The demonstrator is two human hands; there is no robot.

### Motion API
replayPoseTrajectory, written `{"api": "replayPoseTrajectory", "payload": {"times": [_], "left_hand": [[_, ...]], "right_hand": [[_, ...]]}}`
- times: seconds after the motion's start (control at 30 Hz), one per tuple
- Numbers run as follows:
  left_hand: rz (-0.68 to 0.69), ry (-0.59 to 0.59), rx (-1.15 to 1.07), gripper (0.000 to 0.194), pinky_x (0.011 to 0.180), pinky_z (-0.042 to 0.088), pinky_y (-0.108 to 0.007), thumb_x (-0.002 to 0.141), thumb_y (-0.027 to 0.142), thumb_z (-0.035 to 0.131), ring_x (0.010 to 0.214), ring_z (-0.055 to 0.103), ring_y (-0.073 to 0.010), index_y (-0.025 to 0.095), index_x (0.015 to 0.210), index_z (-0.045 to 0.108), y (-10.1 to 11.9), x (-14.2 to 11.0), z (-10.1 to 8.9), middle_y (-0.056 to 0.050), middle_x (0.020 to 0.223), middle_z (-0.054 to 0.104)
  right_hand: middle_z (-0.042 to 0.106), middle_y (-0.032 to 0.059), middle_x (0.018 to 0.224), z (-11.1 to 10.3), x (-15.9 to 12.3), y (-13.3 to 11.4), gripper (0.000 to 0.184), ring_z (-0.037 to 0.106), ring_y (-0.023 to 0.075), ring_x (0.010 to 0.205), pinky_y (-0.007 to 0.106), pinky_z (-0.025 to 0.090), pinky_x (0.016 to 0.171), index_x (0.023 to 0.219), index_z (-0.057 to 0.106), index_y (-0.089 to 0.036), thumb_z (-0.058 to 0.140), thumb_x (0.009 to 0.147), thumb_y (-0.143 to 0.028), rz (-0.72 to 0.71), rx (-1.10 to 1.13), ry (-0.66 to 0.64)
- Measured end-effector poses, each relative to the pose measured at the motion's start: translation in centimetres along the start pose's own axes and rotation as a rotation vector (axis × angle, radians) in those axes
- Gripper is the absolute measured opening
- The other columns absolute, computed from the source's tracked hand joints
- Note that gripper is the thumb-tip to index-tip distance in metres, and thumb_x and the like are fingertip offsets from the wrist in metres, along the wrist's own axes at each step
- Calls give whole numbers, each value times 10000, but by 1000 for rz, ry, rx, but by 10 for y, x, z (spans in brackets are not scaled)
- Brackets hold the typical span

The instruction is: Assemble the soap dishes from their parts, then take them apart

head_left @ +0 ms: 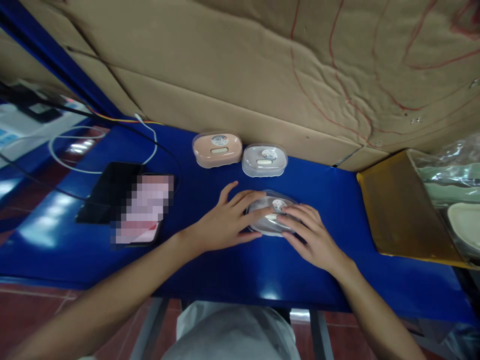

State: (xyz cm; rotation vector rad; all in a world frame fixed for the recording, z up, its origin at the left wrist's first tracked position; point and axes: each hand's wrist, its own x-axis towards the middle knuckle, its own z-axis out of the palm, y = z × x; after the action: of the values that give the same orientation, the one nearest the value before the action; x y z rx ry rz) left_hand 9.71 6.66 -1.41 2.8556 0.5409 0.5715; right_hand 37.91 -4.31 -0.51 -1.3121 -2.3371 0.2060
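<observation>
A grey oval box with a clear lid lies on the blue table in front of me, a round sticker on its top. My left hand rests its spread fingers over the box's left side, thumb sticking out. From the right, my right hand lays outstretched fingers on the lid. Both hands touch the box, covering much of it. Behind it stand a peach box and a pale grey box, each with a clear lid, a round sticker and a light oblong piece on top.
At left, a phone with a blurred screen lies by a black flat object and a white cable. An open carton with wrapped pale green pieces stands at right. A cardboard wall borders the table's back.
</observation>
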Motion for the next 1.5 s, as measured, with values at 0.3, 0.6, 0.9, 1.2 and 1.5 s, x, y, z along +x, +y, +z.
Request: {"api": "replayPoseTrajectory", "payload": {"times": [0.3, 0.6, 0.9, 1.2, 1.5], "left_hand": [[45, 44, 22, 463, 1251, 322, -645, 1075, 428, 648, 1381, 593, -341, 256, 1498, 576, -4, -1, 3, -166, 1541, 603], [57, 79, 41, 532, 1197, 403, -570, 1067, 471, 656, 1289, 619, -318, 245, 1535, 547, -6, -1, 4, -149, 1440, 661], [87, 112, 48, 475, 1127, 469, -543, 1055, 463, 678, 1220, 627, -309, 232, 1460, 591, -7, -1, 5, -151, 1386, 666], [49, 79, 32, 452, 1123, 469, -527, 1078, 455, 642, 1260, 611, -306, 243, 1472, 580, -6, -1, 3, -149, 1413, 651], [28, 57, 27, 413, 1121, 463, -509, 1097, 300, 608, 1305, 615, -297, 251, 1506, 573, -7, 0, 1, -134, 1485, 637]], "right_hand": [[677, 60, 1520, 4, 1, -2, 639, 604, 279, 1423, 544, 429, 1228, 1645, 449, -358, 663, 1055, -239, -78, -90, -2], [706, 69, 1478, 4, 1, -5, 591, 592, 266, 1434, 522, 439, 1218, 1595, 526, -315, 693, 1040, -197, -112, -116, 15], [689, 44, 1518, 2, 1, -8, 657, 582, 237, 1453, 487, 402, 1258, 1649, 459, -325, 637, 1051, -119, -134, -151, -30], [684, 35, 1524, 3, 3, -10, 648, 590, 239, 1451, 499, 418, 1266, 1655, 448, -358, 612, 1064, -150, -97, -117, -18], [654, 75, 1556, 4, 4, 3, 488, 559, 241, 1491, 516, 399, 1278, 1527, 587, -300, 592, 1065, -143, -77, -84, -24]]}}
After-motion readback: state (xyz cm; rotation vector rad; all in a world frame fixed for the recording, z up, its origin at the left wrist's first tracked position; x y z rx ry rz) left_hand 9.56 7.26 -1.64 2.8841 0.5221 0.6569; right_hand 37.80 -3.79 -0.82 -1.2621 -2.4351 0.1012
